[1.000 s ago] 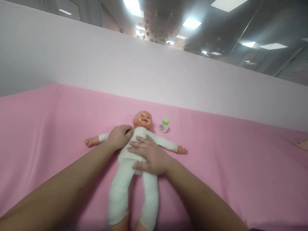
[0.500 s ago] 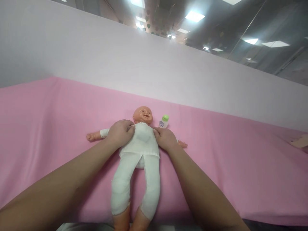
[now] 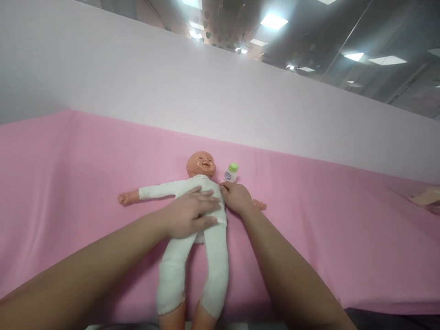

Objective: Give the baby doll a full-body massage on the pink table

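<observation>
Currently, doll (image 3: 202, 192): hard glossy plastic head, soft white cloth suit, laid face-up on pink sheet (image 3: 68, 174)
left hand (image 3: 190, 217): fingers spread flat, pressed on belly
right hand (image 3: 235, 198): curled on doll's shoulder
bottle (image 3: 231, 172): small, green-capped, beside head

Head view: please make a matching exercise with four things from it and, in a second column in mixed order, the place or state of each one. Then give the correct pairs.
Things
1. left hand
2. right hand
3. small bottle
4. doll

Places or states
A. stands beside the doll's head, green cap on top
B. lies flat on the doll's belly
C. lies face up on the pink cloth
D. rests at the doll's shoulder

Pairs: 1-B, 2-D, 3-A, 4-C
</observation>
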Demonstrator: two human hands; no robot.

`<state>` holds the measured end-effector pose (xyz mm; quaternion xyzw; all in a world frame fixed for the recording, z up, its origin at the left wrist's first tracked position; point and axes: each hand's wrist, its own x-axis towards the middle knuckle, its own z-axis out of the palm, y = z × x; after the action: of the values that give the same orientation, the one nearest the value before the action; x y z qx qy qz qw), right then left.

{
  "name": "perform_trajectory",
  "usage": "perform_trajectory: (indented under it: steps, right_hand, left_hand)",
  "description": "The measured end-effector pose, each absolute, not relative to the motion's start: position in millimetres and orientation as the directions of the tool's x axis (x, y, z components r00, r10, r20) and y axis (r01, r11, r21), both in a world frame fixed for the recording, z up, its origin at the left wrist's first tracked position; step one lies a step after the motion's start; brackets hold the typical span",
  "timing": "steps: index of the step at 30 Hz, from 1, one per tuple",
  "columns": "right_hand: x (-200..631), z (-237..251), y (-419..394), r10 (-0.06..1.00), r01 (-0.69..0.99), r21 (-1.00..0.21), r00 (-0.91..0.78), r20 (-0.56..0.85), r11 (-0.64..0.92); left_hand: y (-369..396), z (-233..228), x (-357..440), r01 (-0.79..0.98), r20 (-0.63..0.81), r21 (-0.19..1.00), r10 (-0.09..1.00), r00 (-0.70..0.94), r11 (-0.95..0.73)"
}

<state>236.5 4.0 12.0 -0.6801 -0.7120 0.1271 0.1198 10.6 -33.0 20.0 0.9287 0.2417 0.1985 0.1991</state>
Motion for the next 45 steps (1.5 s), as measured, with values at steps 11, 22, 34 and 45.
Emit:
perform_trajectory:
  steps: [11,22,34,45]
  right_hand:
    - [230.5,8.7,-2.4,0.979,0.881,-0.429,-0.154,0.133,0.197]
    - [178.6,33.2,-70.5,0.554,0.394,-0.439,-0.761,0.336,0.807]
    - [193.7,26.4,-36.4,0.702,0.63,-0.363,-0.705,0.101,0.686]
    - [220.3,10.1,-7.8,0.937,0.819,-0.455,-0.32,0.141,0.348]
  left_hand:
    - [12.8,-1.3,-4.6,0.607,0.361,0.343,0.697,0.619,-0.717]
    - [40.1,-14.9,-25.0,0.813,0.357,0.433,0.903,0.24,-0.388]
    - [36.4,-10.2,-22.6,0.802,0.327,0.423,0.896,0.3,-0.422]
    - [35.5,-7.5,-20.3,0.812,0.317,0.426,0.906,0.28,-0.4]
